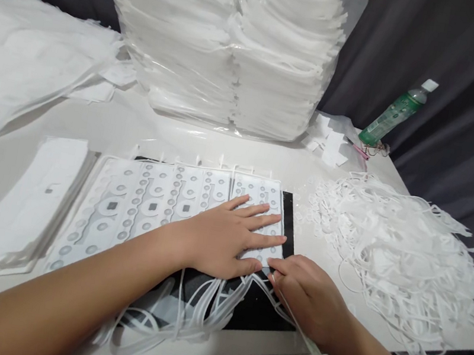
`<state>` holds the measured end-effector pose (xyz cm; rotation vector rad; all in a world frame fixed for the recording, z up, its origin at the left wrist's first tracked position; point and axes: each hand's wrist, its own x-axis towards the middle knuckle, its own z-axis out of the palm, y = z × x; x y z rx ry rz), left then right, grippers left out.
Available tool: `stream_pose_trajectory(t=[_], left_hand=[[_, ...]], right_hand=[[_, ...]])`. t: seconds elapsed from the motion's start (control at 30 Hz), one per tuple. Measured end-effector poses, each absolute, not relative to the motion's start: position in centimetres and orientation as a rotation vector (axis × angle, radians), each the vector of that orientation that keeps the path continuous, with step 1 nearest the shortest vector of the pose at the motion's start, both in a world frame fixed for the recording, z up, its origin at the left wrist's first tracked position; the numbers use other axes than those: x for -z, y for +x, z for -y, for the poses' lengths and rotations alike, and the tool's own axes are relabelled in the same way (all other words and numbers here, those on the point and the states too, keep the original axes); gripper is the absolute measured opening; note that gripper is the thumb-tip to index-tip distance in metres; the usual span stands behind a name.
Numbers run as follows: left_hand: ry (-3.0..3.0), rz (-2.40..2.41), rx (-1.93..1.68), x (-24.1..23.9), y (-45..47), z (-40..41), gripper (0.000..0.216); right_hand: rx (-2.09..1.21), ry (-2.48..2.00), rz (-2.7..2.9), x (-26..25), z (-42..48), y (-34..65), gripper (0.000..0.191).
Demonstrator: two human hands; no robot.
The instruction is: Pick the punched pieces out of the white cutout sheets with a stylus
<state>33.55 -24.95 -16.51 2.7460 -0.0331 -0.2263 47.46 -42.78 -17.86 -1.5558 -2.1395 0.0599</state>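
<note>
A white die-cut sheet (184, 211) printed with rows of grey circles lies on a black mat (258, 313). My left hand (224, 241) rests flat on its right part, fingers spread. At the sheet's lower right corner my right hand (312, 297) is closed, thumb and finger pinching a thin pale strip (304, 335) that trails down past the table edge. Its end between the fingers is hidden. Several loose white strips (201, 316) hang from the sheet's near edge, below my left hand.
A large pile of white strip offcuts (404, 258) lies at right. White sheets stand stacked in a clear plastic bag (228, 62) behind. A green bottle (393, 118) leans by the curtain. More white sheets (26, 204) lie at left, with a bulky white bundle (26, 60) beyond.
</note>
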Motion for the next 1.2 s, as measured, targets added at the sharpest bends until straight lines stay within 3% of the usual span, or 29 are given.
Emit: stream_pose_trajectory(t=[0.3, 0.5, 0.83, 1.2], left_hand=[[2.763, 0.036, 0.192, 16.5, 33.5, 25.2, 0.052], [2.721, 0.095, 0.054, 15.8, 33.1, 24.4, 0.052], [2.690, 0.099, -0.022, 16.1, 33.2, 24.4, 0.037], [2.824, -0.096, 0.069, 16.8, 33.2, 24.0, 0.049]], right_hand=[[-0.079, -1.680, 2.042, 20.3, 43.4, 48.3, 0.014], [-0.051, -1.521, 1.750, 19.0, 43.0, 48.5, 0.013], [-0.109, -1.423, 1.869, 18.4, 42.0, 48.3, 0.012], [0.049, -1.582, 1.983, 19.0, 42.6, 47.6, 0.017]])
